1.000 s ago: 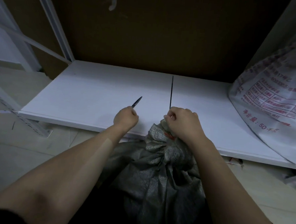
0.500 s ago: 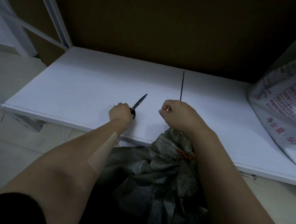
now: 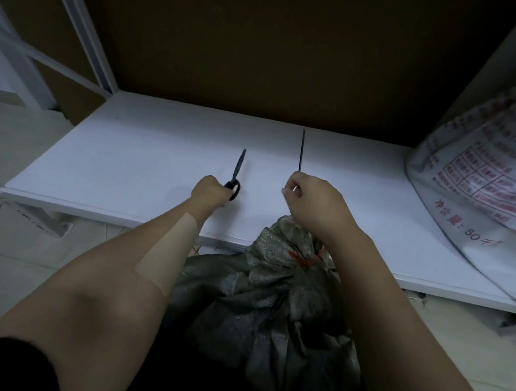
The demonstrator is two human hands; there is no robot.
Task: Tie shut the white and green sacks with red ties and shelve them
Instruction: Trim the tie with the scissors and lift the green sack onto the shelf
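Grips black scissors [image 3: 236, 176] in left hand [image 3: 210, 193]: fingers clenched round the handle loops, blades closed, tips pointing away from the body over the white shelf [image 3: 133, 165]. Cannot tell whether the blades touch the board or sit just above it.

Pinches a thin pale sliver [image 3: 294, 189] between thumb and forefinger of right hand [image 3: 316, 204], other fingers curled in. Too small to tell what it is.

Both hands over the front part of the shelf, roughly level, apart from each other. Dark seam [image 3: 301, 149] in the board just beyond the right hand, running back toward the brown back panel [image 3: 258, 60].

Green sack [image 3: 274, 309] below the right wrist, between the two forearms: dull grey-green weave, down on the floor side of the shelf, bunched neck up against the shelf's front edge. Red tie [image 3: 302, 259] cinched round that neck, just under the right wrist, partly hidden by it.

White sack [image 3: 475, 188] with red print well to the right of the right hand, on the shelf, clear of both hands. Top cut off at the frame edge, so cannot tell whether tied.

Strip of pale tape [image 3: 170, 250] along the left forearm, black sleeve [image 3: 9, 361] at the upper arm. White frame post [image 3: 83, 33] beyond and left of the left hand. Pale floor [image 3: 22, 272] under the left forearm.
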